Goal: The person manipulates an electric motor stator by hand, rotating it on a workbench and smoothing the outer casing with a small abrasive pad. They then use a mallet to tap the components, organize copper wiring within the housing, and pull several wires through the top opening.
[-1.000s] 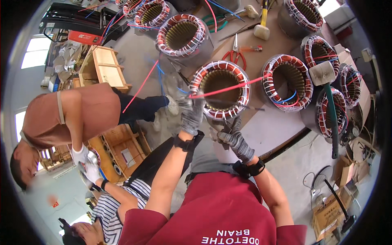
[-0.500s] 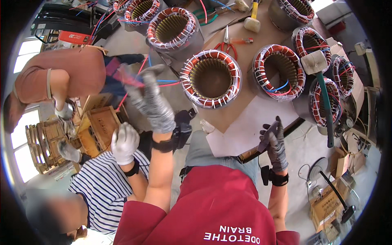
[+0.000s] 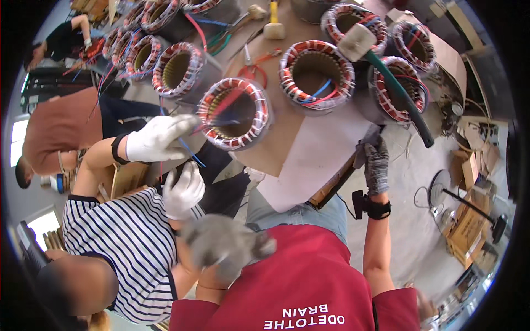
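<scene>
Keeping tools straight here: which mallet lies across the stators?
The green-handled mallet: its head and handle lie over stators at the table's right. The yellow-handled mallet lies on the table instead, apart from them.

Motor coils (image 3: 285, 71) spread left to right
Pliers (image 3: 252, 68) between two, hammer (image 3: 274, 27) behind; mallet (image 3: 388, 77) across the right-hand ones, paper (image 3: 314, 157) in front.

Left hand (image 3: 221, 243) now beside maroon shirt (image 3: 292, 270)
</scene>
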`<state>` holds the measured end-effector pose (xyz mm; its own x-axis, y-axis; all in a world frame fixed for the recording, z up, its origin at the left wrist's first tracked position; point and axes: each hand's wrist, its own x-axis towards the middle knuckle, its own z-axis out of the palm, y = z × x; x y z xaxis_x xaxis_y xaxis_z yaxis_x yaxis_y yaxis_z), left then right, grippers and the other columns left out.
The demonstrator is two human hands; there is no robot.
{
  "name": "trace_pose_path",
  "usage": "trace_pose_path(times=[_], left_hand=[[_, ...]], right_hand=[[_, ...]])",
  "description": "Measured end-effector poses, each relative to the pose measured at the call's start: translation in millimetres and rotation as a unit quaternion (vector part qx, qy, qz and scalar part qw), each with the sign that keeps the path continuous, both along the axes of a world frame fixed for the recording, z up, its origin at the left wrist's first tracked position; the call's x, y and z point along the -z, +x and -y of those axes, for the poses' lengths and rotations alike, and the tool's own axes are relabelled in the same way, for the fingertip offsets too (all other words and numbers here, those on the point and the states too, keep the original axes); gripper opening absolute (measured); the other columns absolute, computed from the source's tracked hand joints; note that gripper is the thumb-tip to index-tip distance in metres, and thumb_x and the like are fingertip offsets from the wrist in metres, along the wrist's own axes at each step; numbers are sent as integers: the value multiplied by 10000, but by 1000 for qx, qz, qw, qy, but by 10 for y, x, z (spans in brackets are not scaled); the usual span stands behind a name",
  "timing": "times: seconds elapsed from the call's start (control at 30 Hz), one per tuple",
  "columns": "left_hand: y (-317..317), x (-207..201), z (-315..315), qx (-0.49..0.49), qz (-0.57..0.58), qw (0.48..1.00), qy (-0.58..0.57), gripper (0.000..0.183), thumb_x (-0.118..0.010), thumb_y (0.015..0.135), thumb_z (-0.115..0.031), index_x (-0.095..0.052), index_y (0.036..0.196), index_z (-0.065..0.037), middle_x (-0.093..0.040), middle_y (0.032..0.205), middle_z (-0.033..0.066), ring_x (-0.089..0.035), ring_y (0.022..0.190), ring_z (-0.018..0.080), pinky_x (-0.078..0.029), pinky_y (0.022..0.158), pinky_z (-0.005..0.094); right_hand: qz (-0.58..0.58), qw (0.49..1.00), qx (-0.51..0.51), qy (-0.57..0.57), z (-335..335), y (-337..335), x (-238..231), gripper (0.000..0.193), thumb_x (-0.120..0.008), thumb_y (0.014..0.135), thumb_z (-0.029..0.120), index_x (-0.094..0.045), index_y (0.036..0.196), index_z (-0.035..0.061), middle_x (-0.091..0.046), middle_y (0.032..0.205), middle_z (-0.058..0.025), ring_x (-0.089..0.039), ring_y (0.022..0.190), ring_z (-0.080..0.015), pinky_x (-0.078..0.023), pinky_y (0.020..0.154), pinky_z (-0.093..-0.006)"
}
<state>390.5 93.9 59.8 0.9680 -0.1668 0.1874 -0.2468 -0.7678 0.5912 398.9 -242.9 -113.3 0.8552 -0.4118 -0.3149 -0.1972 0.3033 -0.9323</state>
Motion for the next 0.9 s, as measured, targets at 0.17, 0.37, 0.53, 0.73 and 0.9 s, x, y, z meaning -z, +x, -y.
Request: trace_pose_path(times=[0.17, 0.37, 0.53, 0.73, 0.9], left_hand=[[282, 128, 968, 35, 80, 995, -54, 517, -553, 747, -252, -414, 1154, 35, -376, 1190, 200, -377, 1114, 285, -277, 967, 393], [641, 573, 1304, -6, -47, 932, -360, 535, -519, 783, -225, -345, 1237, -3, -304, 1266, 214, -271, 1205, 349, -195, 1000, 455], [1002, 532, 1410, 46, 114, 991, 53, 560, -545, 770, -258, -351, 1230, -6, -304, 1286, 205, -229, 1236, 363, -175, 1016, 453], [1343, 687, 1429, 121, 173, 965, 154, 412, -672, 622, -302, -563, 871, 8, -536, 969, 159, -370, 1151, 308, -205, 1003, 479], [1301, 736, 1403, 121, 131, 969, 169, 538, -705, 585, -344, -533, 965, -5, -490, 1061, 185, -358, 1156, 340, -206, 1013, 464]], right_hand=[[62, 866, -78, -490, -22, 13, -108, 329, -462, 777, -31, -520, 1096, 29, -561, 1006, -124, -549, 910, -247, -452, 804, -326], [59, 824, -82, -558, -63, 210, -370, 488, -579, 701, 122, -470, 1176, 86, -486, 1133, -145, -420, 1090, -279, -361, 897, -393], [23, 794, -61, -605, -172, 135, -542, 544, -602, 707, 187, -428, 1201, 41, -505, 1100, -164, -441, 1061, -310, -358, 890, -431], [88, 829, -59, -550, -334, 685, -867, 437, -575, 771, 193, -461, 1153, 14, -543, 1028, -188, -528, 921, -328, -428, 808, -394], [77, 685, 1, -724, -100, 1004, -1372, 260, -546, 741, 258, -553, 920, 70, -571, 816, -122, -541, 804, -299, -428, 709, -399]])
